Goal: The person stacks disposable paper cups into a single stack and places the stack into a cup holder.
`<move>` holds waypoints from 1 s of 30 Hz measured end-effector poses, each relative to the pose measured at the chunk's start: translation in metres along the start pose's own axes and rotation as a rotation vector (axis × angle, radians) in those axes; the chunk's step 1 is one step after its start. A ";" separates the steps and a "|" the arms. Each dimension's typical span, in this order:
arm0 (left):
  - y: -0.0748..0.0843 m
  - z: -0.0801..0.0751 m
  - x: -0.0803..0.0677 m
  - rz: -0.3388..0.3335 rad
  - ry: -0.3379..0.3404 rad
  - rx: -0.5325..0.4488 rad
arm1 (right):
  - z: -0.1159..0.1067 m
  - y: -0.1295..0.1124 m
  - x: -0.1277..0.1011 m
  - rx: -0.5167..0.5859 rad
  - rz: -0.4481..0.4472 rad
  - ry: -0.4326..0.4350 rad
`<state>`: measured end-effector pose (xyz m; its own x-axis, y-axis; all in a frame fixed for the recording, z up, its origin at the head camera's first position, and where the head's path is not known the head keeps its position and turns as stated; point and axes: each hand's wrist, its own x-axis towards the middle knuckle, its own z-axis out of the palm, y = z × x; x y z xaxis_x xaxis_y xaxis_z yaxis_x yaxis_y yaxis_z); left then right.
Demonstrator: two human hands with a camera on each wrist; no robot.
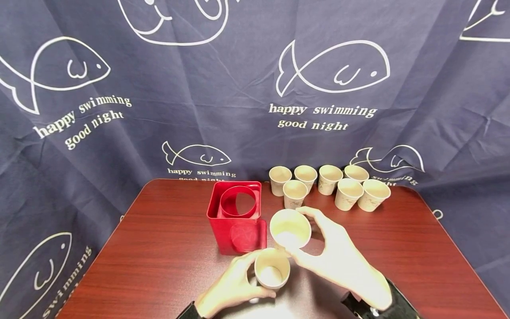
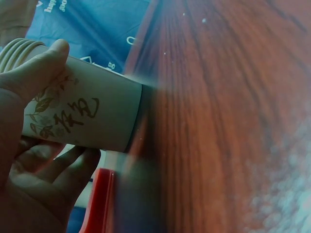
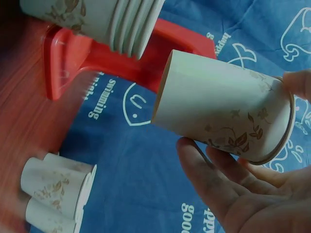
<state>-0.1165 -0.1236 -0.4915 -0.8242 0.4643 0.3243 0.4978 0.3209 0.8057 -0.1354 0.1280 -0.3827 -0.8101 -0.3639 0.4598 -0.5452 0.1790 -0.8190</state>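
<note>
My left hand (image 1: 235, 281) grips a stack of paper cups (image 2: 77, 104) just above the table. Several nested rims show at its upper end in the left wrist view, and the cups carry a brown leaf print. Up and to the right, my right hand (image 1: 342, 261) holds a single paper cup (image 3: 223, 109) between thumb and fingers. That cup is raised above the table, its base toward the stack's rims in the right wrist view. A gap separates the two there.
A red open-topped box (image 1: 218, 228) with a red ring (image 1: 225, 201) in its top stands left of the raised cup. Several upright paper cups (image 1: 330, 184) are spread along the table's back right. Behind the wooden table (image 1: 159, 248) hangs a blue fish-print cloth (image 1: 239, 110).
</note>
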 end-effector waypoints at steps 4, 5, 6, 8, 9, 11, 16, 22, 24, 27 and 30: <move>0.000 0.000 0.000 -0.013 -0.003 -0.001 | -0.008 -0.009 0.002 -0.223 0.064 -0.065; 0.000 0.000 0.000 -0.018 -0.003 0.000 | -0.006 -0.009 0.002 -0.224 0.062 -0.067; 0.000 0.000 0.000 -0.015 -0.001 0.008 | -0.004 -0.009 0.002 -0.221 0.059 -0.069; 0.000 0.000 0.000 -0.017 0.002 0.015 | -0.001 -0.007 0.001 -0.217 0.041 -0.078; 0.000 0.000 0.000 -0.015 0.004 0.024 | 0.000 -0.006 0.001 -0.212 0.030 -0.087; 0.000 0.000 0.000 -0.013 0.006 0.037 | 0.003 -0.004 0.000 -0.207 0.011 -0.097; 0.001 0.000 0.001 -0.012 0.001 0.047 | 0.009 0.000 -0.002 -0.163 0.019 -0.115; 0.001 0.000 0.002 -0.014 -0.003 0.043 | 0.013 0.004 -0.003 -0.138 0.011 -0.138; 0.000 0.000 0.002 -0.022 -0.006 0.032 | 0.014 0.003 -0.003 -0.134 0.018 -0.137; 0.000 0.000 0.001 -0.043 -0.013 0.009 | 0.015 0.002 -0.005 -0.132 0.024 -0.138; 0.000 0.000 0.001 -0.061 -0.018 -0.004 | 0.016 0.000 -0.006 -0.127 0.049 -0.149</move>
<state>-0.1171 -0.1236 -0.4909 -0.8480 0.4587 0.2656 0.4457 0.3457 0.8258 -0.1271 0.1153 -0.3916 -0.8007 -0.4813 0.3568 -0.5363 0.3103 -0.7849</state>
